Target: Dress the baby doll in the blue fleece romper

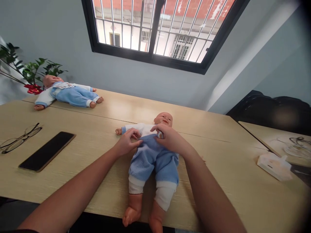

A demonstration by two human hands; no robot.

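A baby doll (pixel 163 118) lies on its back on the light wooden table, its feet toward me at the front edge. It wears a white top and blue overalls (pixel 148 155) with white cuffs. My left hand (pixel 128 140) pinches the upper edge of the overalls at the left side of the doll's waist. My right hand (pixel 167 137) lies over the doll's chest, thumb and bent fingers at the top of the overalls, with a bit of printed cloth between them. The doll's arm at the right is mostly hidden behind my forearm.
On the table (pixel 97 129), a second doll (pixel 73 94) lies at the back left beside a plant (pixel 32 71). Glasses (pixel 20 139) and a black phone (pixel 47 151) rest at the left. A white device (pixel 274 165) and coiled cables (pixel 298 146) are at the right.
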